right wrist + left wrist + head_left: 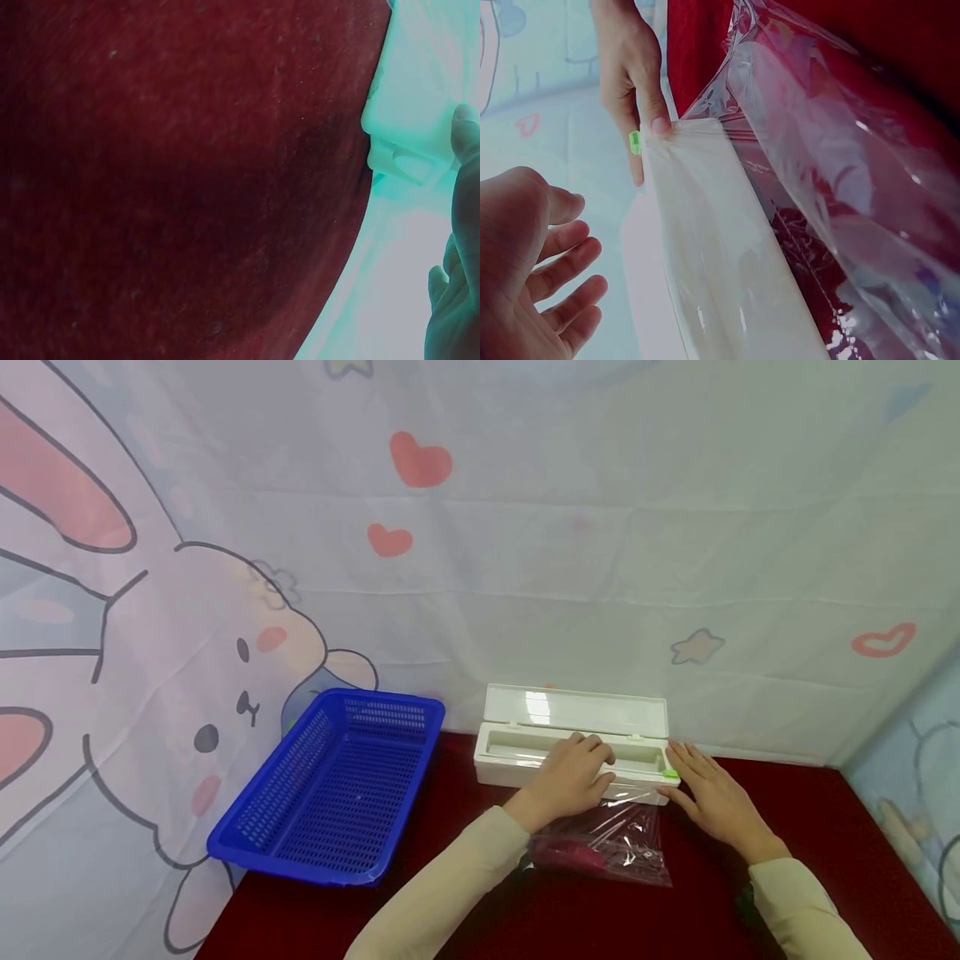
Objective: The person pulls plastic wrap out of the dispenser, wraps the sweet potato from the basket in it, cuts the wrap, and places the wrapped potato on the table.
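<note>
Your white box [495, 772] is standing on the red-covered counter [712, 910], its lid [577, 708] leaning upright at the back. Clear film [633, 847] is passing over the front edge and trailing onto the counter. Your left grip [567, 781] is lying over the middle of the box, fingers loosely bent and apart, pinching nothing; whether it is touching the film cannot be told. Your right grip [716, 802] is resting spread at the right end, fingers straight, thumb pressing near the front corner beside the green slider [670, 773].

Hazards, in judgement:
1. The film is creasing at your right thumb; uneven pressure there may be inviting a skewed or ragged tear.
2. Your thumb is sitting close to the slider; if that part is carrying a blade, a careless push may be risking a nick.
3. Only the right end is appearing steadied; a hard pull may be twisting the light-looking box askew.
4. The loose film is lying folded near a pink item [573, 857], unclear through the sheet; static or slack may be making it cling to itself.

The blue basket [300, 868] is standing well apart, presenting no obstruction.
</note>
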Demonstrator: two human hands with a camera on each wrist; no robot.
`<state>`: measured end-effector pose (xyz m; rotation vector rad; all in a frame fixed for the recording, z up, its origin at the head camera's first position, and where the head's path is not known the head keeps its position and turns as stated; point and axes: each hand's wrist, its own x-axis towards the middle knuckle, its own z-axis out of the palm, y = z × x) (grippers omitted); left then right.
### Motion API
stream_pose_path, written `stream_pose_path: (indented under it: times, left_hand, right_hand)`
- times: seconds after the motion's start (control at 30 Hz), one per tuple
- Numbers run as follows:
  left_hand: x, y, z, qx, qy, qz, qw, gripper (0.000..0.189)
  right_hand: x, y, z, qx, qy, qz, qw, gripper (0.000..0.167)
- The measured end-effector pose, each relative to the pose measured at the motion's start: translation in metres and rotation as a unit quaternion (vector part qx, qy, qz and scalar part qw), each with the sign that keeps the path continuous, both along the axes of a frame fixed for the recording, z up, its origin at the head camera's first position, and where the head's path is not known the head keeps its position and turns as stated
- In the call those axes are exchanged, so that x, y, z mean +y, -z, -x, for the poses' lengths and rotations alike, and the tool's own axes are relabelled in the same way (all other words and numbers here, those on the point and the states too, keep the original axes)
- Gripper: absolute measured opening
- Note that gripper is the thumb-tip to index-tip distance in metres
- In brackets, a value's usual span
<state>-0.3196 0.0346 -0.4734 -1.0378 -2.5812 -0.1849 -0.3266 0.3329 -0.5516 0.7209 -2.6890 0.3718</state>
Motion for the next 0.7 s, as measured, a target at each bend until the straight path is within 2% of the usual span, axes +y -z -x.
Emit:
stream_pose_path:
  times: [0.13,0.4,0.7]
  left_hand:
    - [0.009,0.002,0.004,0.009,0.010,0.009,0.9999,0.027]
    - [0.029,0.015,0.012,0.007,0.014,0.035,0.9993,0.036]
    - [0.053,0.030,0.018,0.007,0.036,0.025,0.9990,0.041]
  right_hand:
    - [-0.001,0.000,0.001,0.006,-0.003,-0.001,1.0000,0.074]
    - [-0.001,0.006,0.005,-0.007,-0.001,-0.001,1.0000,0.074]
    - [0.003,0.006,0.002,0.002,-0.001,-0.013,0.9999,0.070]
